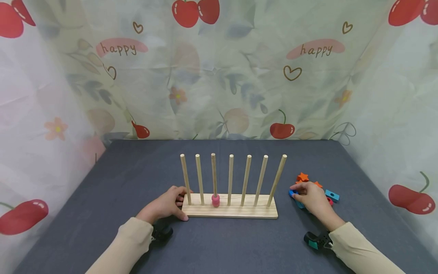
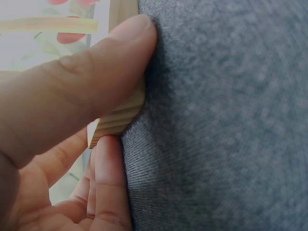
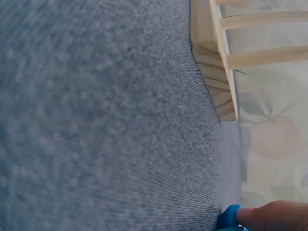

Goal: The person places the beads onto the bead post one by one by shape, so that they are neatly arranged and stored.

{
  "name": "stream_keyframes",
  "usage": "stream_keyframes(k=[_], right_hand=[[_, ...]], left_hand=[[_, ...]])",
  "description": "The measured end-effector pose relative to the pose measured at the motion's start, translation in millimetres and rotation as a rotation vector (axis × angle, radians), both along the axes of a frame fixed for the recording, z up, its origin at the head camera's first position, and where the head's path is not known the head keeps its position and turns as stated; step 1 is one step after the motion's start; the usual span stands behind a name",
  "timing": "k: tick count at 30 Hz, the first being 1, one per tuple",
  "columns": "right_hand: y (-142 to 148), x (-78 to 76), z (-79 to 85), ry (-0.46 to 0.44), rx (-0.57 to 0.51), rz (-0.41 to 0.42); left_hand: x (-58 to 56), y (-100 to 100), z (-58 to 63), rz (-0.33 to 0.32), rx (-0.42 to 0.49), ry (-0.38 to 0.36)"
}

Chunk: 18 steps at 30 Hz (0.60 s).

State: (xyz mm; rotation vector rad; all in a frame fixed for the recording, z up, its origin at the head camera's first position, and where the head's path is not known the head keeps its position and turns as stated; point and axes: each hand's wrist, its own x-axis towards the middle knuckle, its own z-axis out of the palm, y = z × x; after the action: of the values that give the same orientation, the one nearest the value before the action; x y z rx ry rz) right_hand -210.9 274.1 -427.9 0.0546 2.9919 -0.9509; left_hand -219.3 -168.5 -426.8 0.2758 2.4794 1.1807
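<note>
A pale wooden peg stand (image 1: 233, 213) with several upright dowels stands on the table. My left hand (image 1: 166, 204) grips its left end, thumb along the front edge and fingers round the end and back; the left wrist view shows the thumb (image 2: 91, 77) over the wood's corner. On the third dowel from the left, pink beads (image 1: 215, 200) sit down at the base. Right of the stand, my right hand (image 1: 312, 198) pinches a blue bead (image 1: 292, 193) low over the table. A fingertip meets this blue bead (image 3: 230, 217) at the bottom of the right wrist view.
Around the right hand lie orange star beads (image 1: 302, 177), a light-blue block (image 1: 332, 195) and a pinkish-red bead (image 1: 330, 201), partly hidden by the hand. Another light-blue piece (image 1: 300, 204) lies under the fingers. A printed curtain (image 1: 219, 102) closes off the table's back and sides.
</note>
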Motion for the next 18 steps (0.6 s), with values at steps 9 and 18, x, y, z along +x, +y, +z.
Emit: stream_keyframes(k=[9, 18], right_hand=[[-3, 1.0, -3.5, 0.016, 0.021, 0.005], [-5, 4.5, 6.6, 0.053, -0.001, 0.0]], left_hand=[[0.6, 1, 1.0, 0.008, 0.001, -0.002], [1.0, 1, 1.7, 0.004, 0.019, 0.005]])
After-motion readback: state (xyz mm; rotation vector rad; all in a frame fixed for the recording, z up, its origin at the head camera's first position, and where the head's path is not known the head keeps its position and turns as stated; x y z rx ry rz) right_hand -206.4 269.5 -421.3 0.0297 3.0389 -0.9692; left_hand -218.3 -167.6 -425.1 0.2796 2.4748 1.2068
